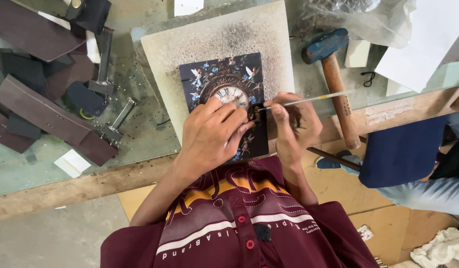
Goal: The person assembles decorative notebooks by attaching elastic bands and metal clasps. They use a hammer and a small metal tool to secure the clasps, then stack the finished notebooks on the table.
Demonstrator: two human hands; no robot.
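While the left hand [212, 131] lies flat, fingers together, pressing down on the dark notebook cover [224, 89] printed with a clock face and fairies, the right hand [291, 124] pinches a thin brush [309, 100] whose tip meets a small metal clasp [254, 113] at the cover's right edge. The cover rests on a speckled pale board [214, 34] atop the glass table [145, 134]. A blue-headed hammer [333, 74] lies just right.

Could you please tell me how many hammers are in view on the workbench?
1: the hammer with a blue head lies right of the decorated cover, beyond the right hand. Others may be hidden.
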